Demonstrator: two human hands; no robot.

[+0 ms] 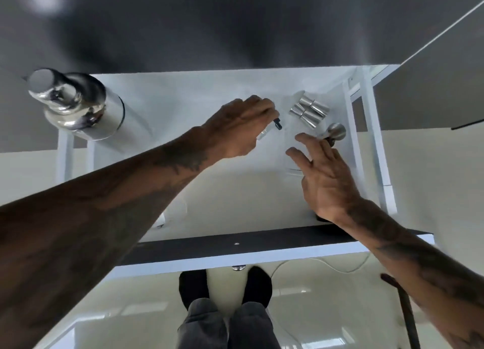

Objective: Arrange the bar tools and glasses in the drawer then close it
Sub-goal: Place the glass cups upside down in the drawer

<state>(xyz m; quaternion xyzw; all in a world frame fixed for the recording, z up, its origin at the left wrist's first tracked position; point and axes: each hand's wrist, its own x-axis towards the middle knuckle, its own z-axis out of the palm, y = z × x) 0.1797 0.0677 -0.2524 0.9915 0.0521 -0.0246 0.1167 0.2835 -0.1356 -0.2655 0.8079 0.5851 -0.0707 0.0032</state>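
The white drawer (183, 92) stands pulled out below me. My left hand (241, 123) reaches into its middle, fingers closed on a small slim tool with a black tip (277, 123). My right hand (324, 176) hovers open, fingers spread, over a faint clear glass (290, 149) at the drawer's right. Two steel jiggers (310, 111) lie side by side at the back right. A steel muddler head (337, 131) shows just past my right fingertips. A steel cocktail shaker (76, 105) stands at the drawer's back left corner.
The drawer's dark front panel (235, 244) with a small knob (238, 268) is nearest me, above my feet. A dark grey countertop (235, 29) lies beyond the drawer. A white cable (337, 267) trails on the glossy floor at the right.
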